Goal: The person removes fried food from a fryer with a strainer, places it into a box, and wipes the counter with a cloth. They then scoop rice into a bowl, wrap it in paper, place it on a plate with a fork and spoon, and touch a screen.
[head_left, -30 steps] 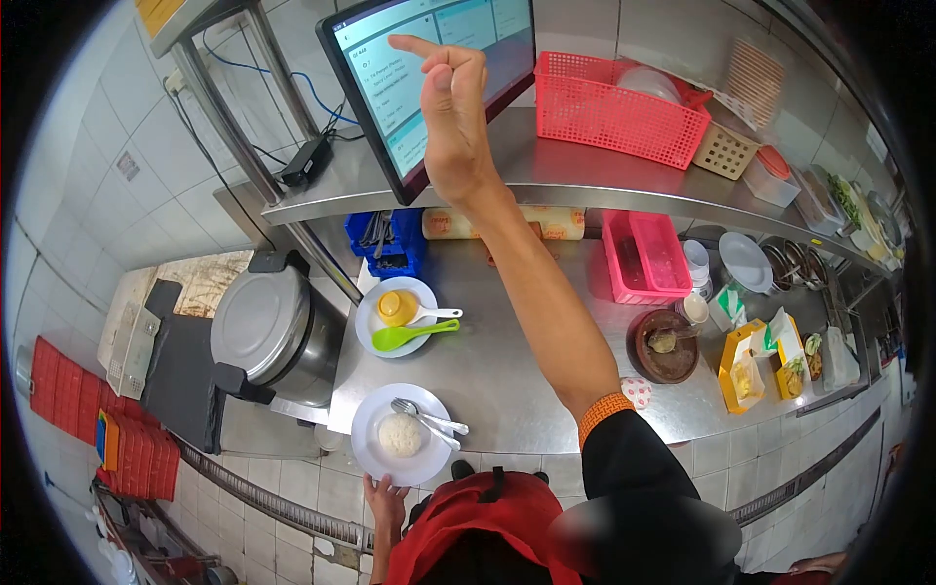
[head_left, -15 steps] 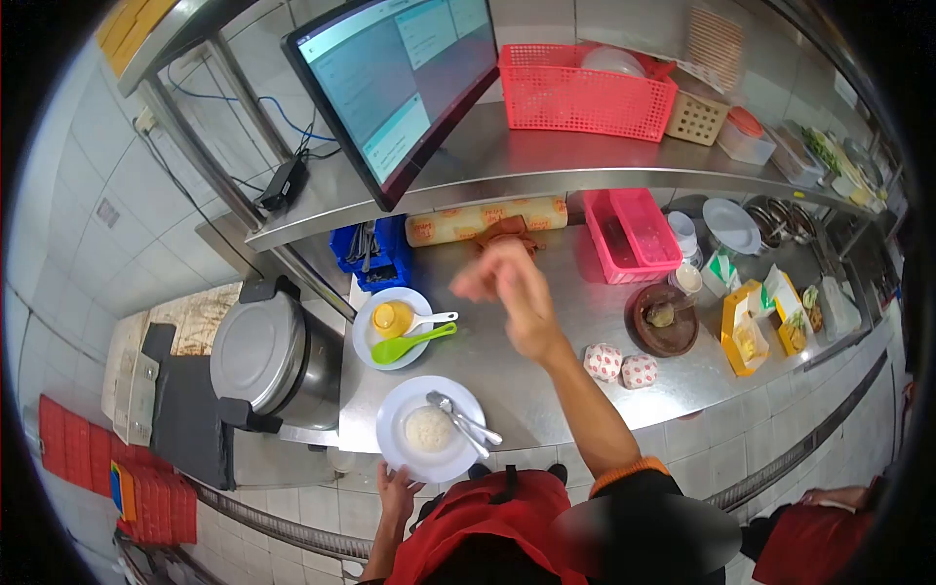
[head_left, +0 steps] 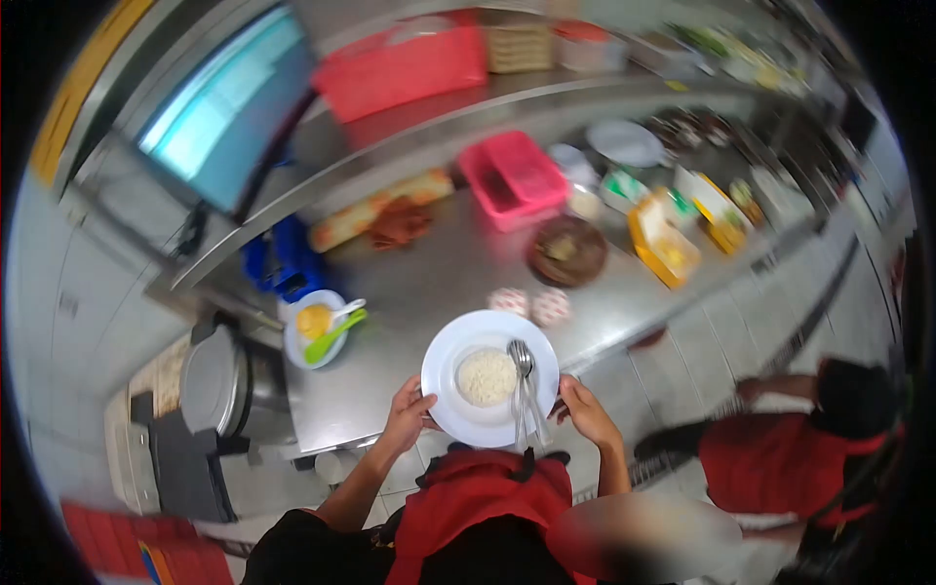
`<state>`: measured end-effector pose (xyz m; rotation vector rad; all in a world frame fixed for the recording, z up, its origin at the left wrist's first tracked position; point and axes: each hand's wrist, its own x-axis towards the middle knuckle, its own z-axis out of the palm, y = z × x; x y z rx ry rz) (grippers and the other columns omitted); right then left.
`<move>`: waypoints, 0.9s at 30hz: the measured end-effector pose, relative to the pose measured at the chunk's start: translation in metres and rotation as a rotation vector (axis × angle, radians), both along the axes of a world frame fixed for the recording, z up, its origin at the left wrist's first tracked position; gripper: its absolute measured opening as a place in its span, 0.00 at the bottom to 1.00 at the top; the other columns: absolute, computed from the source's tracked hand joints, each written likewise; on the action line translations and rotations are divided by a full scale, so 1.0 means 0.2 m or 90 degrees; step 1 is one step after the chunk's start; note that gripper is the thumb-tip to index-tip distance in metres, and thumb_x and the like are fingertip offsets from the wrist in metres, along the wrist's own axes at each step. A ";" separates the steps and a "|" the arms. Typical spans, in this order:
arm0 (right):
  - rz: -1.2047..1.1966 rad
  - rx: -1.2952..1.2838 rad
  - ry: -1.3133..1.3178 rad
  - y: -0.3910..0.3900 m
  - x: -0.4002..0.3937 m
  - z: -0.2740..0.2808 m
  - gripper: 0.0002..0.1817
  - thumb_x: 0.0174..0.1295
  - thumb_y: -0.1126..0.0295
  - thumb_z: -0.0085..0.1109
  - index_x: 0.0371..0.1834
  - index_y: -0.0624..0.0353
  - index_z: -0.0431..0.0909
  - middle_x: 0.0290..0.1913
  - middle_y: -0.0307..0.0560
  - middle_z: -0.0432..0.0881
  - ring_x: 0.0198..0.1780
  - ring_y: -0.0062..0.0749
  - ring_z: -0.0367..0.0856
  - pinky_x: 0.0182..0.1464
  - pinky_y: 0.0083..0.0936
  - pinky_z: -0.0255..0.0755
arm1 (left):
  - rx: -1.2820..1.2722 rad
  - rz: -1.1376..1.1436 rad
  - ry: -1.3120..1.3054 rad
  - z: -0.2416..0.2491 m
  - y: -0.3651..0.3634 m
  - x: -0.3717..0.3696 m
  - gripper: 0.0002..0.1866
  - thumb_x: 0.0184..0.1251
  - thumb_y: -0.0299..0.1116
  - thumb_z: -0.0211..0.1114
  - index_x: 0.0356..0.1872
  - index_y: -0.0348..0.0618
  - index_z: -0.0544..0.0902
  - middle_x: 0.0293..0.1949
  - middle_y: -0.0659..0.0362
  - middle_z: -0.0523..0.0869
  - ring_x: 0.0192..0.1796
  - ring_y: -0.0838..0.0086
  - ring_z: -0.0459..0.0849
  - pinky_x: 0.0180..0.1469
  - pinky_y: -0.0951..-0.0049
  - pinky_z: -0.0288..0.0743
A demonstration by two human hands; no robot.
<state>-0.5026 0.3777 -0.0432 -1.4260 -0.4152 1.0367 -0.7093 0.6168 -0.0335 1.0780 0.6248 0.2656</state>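
Note:
A white plate (head_left: 450,341) is held level between my two hands at the counter's front edge. My left hand (head_left: 408,413) grips its left rim, thumb on top and fingers underneath. On the opposite rim, my right hand (head_left: 587,411) is closed around the edge, partly hidden by it. A round mound of white rice (head_left: 487,377) sits in the middle of the plate. To its right lie a spoon and fork (head_left: 525,375), handles pointing toward me. Two wrapped round bundles (head_left: 551,306) with red-and-white paper rest just beyond the plate.
On the steel counter (head_left: 444,278) are a small plate with a green rice paddle (head_left: 333,337), a pink bin (head_left: 512,185), a stone mortar (head_left: 567,252) and yellow boxes (head_left: 665,239). A large pot (head_left: 210,380) stands left. A person in red (head_left: 770,458) is at right.
My right hand has come down from over the counter to the plate's right rim. Both hands now hold the plate, which has moved right along the counter. The view has turned right.

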 end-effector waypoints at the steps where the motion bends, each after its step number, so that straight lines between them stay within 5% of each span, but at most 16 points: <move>1: -0.003 0.014 0.009 -0.09 0.02 -0.01 0.21 0.72 0.57 0.41 0.58 0.60 0.67 0.41 0.42 0.76 0.39 0.23 0.75 0.37 0.20 0.72 | -0.003 -0.026 -0.004 0.00 -0.06 0.08 0.23 0.65 0.24 0.53 0.61 0.41 0.64 0.44 0.52 0.81 0.35 0.69 0.86 0.28 0.69 0.85; 9: -0.291 0.083 0.132 -0.82 0.09 0.16 0.29 0.60 0.73 0.49 0.68 0.55 0.58 0.44 0.41 0.74 0.41 0.26 0.76 0.32 0.26 0.78 | -0.058 -0.264 -0.016 0.12 -0.55 0.78 0.23 0.64 0.23 0.54 0.61 0.37 0.64 0.42 0.50 0.81 0.31 0.68 0.86 0.23 0.71 0.84; 12: -0.357 0.131 0.150 -1.03 0.16 0.15 0.29 0.60 0.74 0.50 0.67 0.55 0.58 0.45 0.42 0.75 0.41 0.28 0.78 0.32 0.27 0.79 | -0.054 -0.347 -0.013 0.13 -0.68 1.03 0.24 0.64 0.23 0.54 0.61 0.37 0.63 0.42 0.50 0.81 0.31 0.69 0.86 0.23 0.71 0.84; 15: -0.435 0.222 0.152 -1.17 0.31 0.18 0.27 0.65 0.64 0.49 0.66 0.59 0.59 0.46 0.45 0.76 0.42 0.32 0.80 0.34 0.31 0.79 | -0.072 -0.386 -0.027 0.13 -0.80 1.29 0.23 0.64 0.23 0.54 0.61 0.36 0.64 0.41 0.51 0.81 0.31 0.70 0.86 0.23 0.72 0.84; 17: -0.493 0.333 0.128 -1.30 0.52 0.13 0.28 0.69 0.54 0.45 0.66 0.61 0.59 0.51 0.51 0.76 0.46 0.36 0.80 0.42 0.35 0.78 | -0.082 -0.413 -0.042 0.11 -0.86 1.46 0.22 0.64 0.24 0.54 0.60 0.36 0.64 0.42 0.51 0.81 0.32 0.70 0.86 0.24 0.73 0.84; 27: -0.630 0.258 0.095 -1.53 2.24 -0.17 0.24 0.70 0.59 0.44 0.62 0.64 0.59 0.58 0.56 0.69 0.60 0.49 0.70 0.62 0.40 0.66 | -0.071 -0.243 -0.064 0.00 -0.99 2.35 0.24 0.64 0.23 0.51 0.62 0.33 0.60 0.47 0.49 0.79 0.40 0.65 0.85 0.26 0.67 0.86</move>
